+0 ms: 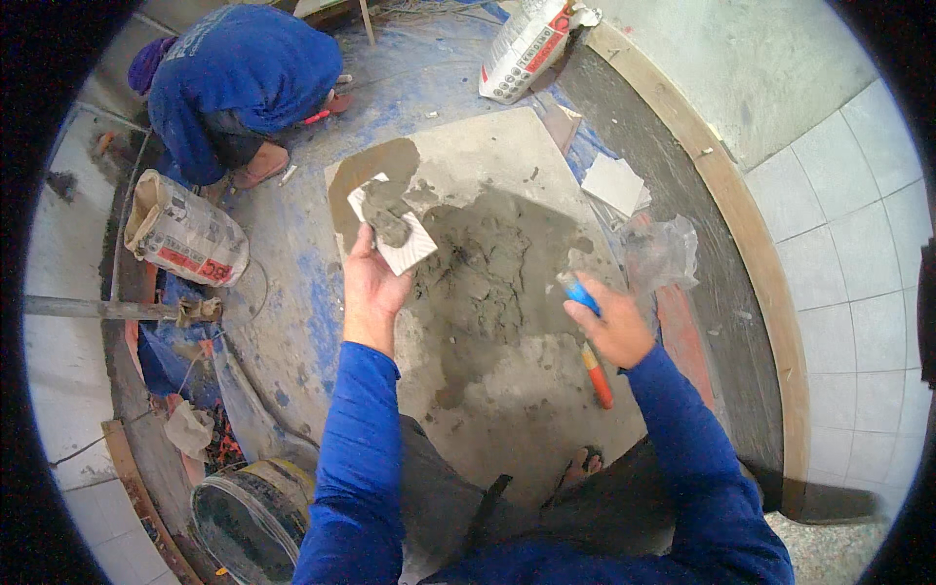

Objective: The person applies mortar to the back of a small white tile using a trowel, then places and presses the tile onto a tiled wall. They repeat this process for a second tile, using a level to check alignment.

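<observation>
In my left hand (371, 278) is a small white ribbed tile (414, 251) with a lump of grey mortar (388, 216) on its face. My right hand (617, 322) grips a blue-handled tool (581, 296), whose metal end is blurred. Beneath both hands, wet mortar (483, 268) is spread unevenly over a large pale board (507, 141). An orange-red handled tool (597, 378) lies on the board just below my right hand.
A person in blue (234, 78) crouches upper left. Cement sacks (185, 234) (517, 58) stand left and behind, white tiles (609, 185) and crumpled plastic (658, 252) lie right. A bucket (239, 522) is lower left. A wooden batten (756, 244) edges the tiled wall (853, 263).
</observation>
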The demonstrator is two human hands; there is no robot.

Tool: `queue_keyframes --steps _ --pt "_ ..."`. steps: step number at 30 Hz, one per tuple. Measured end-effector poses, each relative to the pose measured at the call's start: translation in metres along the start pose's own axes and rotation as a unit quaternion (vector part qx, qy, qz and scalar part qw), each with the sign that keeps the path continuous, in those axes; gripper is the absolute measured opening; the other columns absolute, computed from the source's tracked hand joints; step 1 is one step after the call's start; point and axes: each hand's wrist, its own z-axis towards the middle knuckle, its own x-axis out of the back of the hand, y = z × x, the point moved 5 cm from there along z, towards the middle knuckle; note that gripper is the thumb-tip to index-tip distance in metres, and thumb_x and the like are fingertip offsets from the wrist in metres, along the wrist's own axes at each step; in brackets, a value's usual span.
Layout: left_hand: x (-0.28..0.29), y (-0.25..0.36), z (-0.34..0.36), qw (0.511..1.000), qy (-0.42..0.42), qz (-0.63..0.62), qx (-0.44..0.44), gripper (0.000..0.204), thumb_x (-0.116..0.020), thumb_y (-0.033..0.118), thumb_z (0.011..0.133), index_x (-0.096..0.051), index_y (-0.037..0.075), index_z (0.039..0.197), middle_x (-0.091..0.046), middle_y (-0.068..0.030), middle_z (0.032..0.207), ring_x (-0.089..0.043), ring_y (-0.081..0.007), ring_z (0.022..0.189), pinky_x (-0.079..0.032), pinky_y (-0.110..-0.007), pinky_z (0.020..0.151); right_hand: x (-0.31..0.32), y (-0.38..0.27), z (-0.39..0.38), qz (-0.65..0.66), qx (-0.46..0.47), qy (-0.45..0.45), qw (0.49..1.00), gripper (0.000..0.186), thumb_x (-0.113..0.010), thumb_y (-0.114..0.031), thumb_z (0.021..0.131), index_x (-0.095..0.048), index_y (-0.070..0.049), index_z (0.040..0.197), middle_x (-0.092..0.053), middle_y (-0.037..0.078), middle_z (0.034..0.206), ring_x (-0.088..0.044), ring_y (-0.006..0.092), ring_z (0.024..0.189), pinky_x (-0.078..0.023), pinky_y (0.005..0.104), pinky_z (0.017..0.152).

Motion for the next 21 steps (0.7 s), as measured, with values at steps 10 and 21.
queue_keyframes --steps 10,21 --pt "-0.017 0.031 -0.022 0.992 -0.106 -0.028 -0.068 0.055 -0.037 0.039 0.111 -0.039 0.006 0.155 -0.046 -0.0139 0.157 -0.044 -0.0354 0.145 -0.032 -0.053 0.123 -0.127 0.048 -0.008 0.324 -0.376 -0.253 0.831 0.030 -0.062 -0.030 0.102 -0.060 -0.001 0.109 -0.062 0.009 0.086 -0.063 0.0190 0.060 -0.053 0.0361 0.047" --pt "-0.017 0.039 -0.025 0.986 -0.141 -0.080 -0.039 0.072 -0.030 0.053 0.109 -0.032 0.000 0.157 -0.037 -0.0241 0.160 -0.037 -0.0443 0.147 -0.029 -0.059 0.123 -0.117 0.013 0.009 0.504 -0.286 -0.213 0.787 0.030 -0.067 -0.029 0.099 -0.061 0.000 0.105 -0.065 0.008 0.082 -0.063 0.0187 0.056 -0.051 0.0324 0.049"
